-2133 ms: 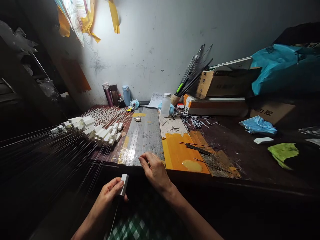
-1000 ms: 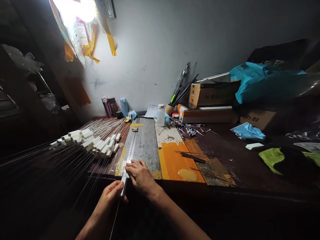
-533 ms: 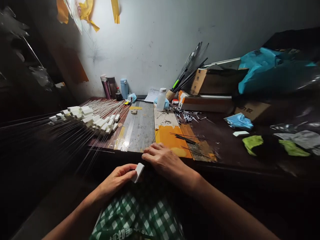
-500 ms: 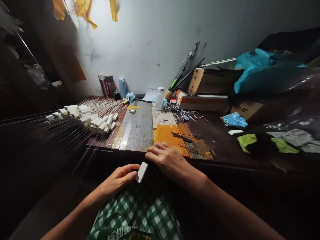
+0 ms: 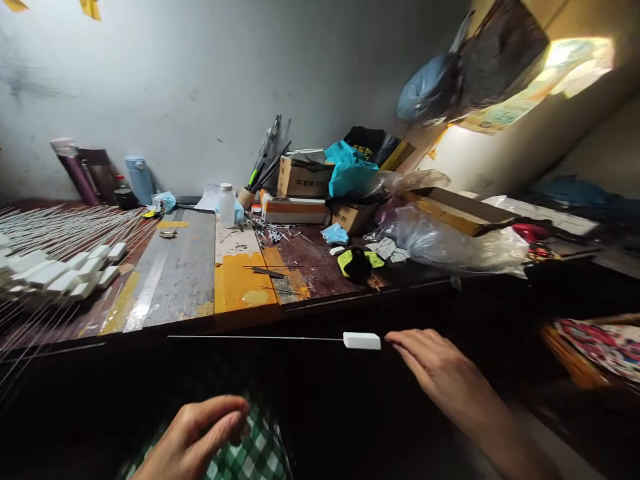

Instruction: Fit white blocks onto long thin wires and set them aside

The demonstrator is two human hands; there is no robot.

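white block (image 5: pixel 361 341), earlier in left hand (image 5: pixel 197 430), now beside right hand (image 5: pixel 437 357)

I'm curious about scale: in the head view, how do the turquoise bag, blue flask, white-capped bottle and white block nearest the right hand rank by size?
1. Turquoise bag
2. Blue flask
3. Too alike to rank: white-capped bottle; white block, seemingly nearer.

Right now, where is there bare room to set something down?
Mostly bare: grey board between ruler and orange sheet; dark tabletop between black strip and green-black cloth. Crowded: left, white blocks and thin rods; right, plastic bag.
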